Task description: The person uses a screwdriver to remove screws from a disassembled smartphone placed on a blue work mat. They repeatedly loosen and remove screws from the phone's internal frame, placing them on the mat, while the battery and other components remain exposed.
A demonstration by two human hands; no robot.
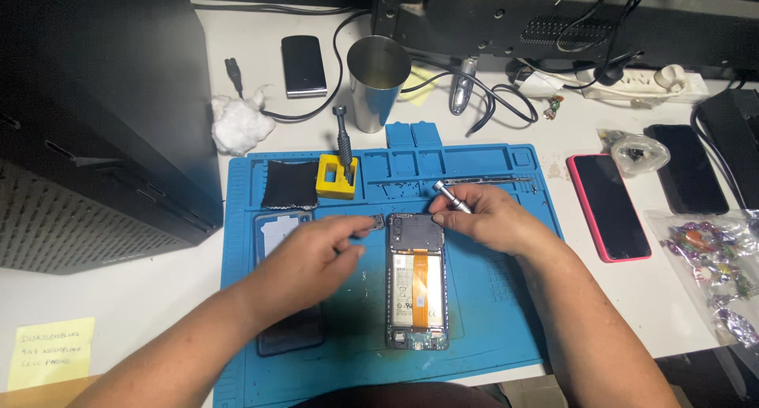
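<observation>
An opened phone [417, 285] lies upright on the blue work mat [490, 297], its battery and orange flex cable exposed. My left hand [312, 258] pinches a small grey metal part [375, 223] just left of the phone's top edge. My right hand [490, 214] grips a silver screwdriver [451, 196] at the phone's upper right corner. Under my left forearm, the phone's back cover [285, 242] rests on the mat.
A yellow magnetizer block with a screwdriver stuck in it [338, 171] and a black cloth [290, 183] sit at the mat's top left. Behind are a steel cup [378, 80], cotton wad [239, 123], cables and power strip. A pink-cased phone [609, 206] and candy bag [711, 262] lie right.
</observation>
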